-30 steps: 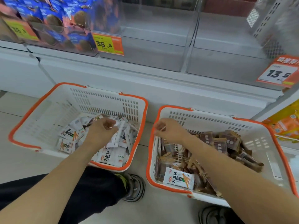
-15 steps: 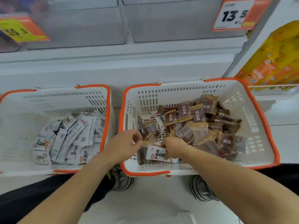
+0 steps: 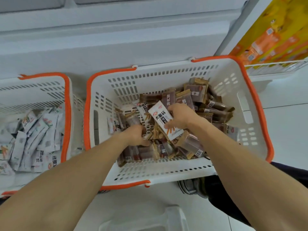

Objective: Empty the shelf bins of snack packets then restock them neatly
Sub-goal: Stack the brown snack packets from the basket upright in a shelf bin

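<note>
White packet (image 3: 164,119) now lifted in right hand (image 3: 180,118); earlier lay flat.

Both bare forearms reach forward and down, converging toward the middle. The left hand (image 3: 135,135) is knuckles-up, its fingers curled downward and mostly hidden, so what they grip, if anything, cannot be told. The right hand (image 3: 179,117) sits higher and slightly ahead, thumb and fingers (image 3: 168,126) pinching a white packet (image 3: 160,117) tilted upward.
</note>
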A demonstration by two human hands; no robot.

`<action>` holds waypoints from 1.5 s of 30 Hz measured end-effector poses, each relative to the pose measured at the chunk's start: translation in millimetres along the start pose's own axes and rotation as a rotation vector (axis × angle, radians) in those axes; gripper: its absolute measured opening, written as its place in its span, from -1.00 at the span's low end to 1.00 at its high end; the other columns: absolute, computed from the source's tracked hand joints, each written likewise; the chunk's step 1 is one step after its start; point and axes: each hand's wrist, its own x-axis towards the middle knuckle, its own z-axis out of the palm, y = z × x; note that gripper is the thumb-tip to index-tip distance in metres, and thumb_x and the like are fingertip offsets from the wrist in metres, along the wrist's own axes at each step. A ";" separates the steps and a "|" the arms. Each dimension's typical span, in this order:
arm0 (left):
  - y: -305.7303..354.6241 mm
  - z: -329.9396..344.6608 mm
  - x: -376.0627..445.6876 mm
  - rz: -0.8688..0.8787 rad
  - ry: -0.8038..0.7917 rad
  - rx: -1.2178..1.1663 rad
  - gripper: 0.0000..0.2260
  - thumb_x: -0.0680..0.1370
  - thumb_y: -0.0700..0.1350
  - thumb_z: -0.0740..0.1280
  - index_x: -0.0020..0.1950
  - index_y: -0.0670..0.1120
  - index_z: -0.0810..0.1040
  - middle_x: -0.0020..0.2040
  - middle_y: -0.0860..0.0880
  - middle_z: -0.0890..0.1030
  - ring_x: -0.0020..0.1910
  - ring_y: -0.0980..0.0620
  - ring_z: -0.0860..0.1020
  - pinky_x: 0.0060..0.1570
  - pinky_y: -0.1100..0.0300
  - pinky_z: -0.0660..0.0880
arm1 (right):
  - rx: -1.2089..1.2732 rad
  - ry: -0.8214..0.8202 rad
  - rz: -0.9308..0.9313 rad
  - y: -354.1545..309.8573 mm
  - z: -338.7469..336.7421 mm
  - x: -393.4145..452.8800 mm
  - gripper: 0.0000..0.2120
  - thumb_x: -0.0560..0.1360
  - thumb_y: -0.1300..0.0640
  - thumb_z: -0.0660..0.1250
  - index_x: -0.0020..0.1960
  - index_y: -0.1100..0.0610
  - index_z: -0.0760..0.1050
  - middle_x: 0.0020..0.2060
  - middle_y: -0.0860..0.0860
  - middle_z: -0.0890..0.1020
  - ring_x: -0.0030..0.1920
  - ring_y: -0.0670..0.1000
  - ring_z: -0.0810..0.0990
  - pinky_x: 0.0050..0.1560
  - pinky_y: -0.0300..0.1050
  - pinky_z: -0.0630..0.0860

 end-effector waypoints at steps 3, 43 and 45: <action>2.2 4.3 13.1 -0.001 -0.026 0.052 -0.39 0.45 0.10 0.54 0.38 -0.14 0.46 0.29 -0.07 0.56 0.21 -0.11 0.54 0.14 0.13 0.48 | 0.064 0.032 0.007 2.6 8.5 1.9 -0.67 0.43 -0.02 0.56 0.05 0.09 0.52 -0.04 -0.02 0.67 -0.09 0.03 0.66 -0.08 -0.01 0.61; -106.5 -65.9 -230.0 -0.148 0.785 -0.847 -0.93 0.53 -0.07 0.48 -0.01 0.01 0.67 -0.16 0.08 0.73 -0.23 0.16 0.70 -0.22 0.24 0.56 | 0.403 0.047 -0.136 -159.0 98.7 10.6 -0.35 0.52 0.21 0.42 0.56 0.07 0.29 0.44 0.07 0.47 0.42 0.15 0.45 0.42 -0.03 0.41; -106.7 -61.5 -227.2 -0.149 0.784 -0.913 -0.97 0.54 -0.09 0.47 -0.04 -0.01 0.66 -0.22 0.08 0.73 -0.32 0.18 0.68 -0.37 0.32 0.51 | 0.425 0.101 -0.159 -159.6 96.7 7.6 -0.47 0.51 0.24 0.41 0.47 0.09 0.44 0.34 0.06 0.58 0.34 0.14 0.53 0.36 0.00 0.48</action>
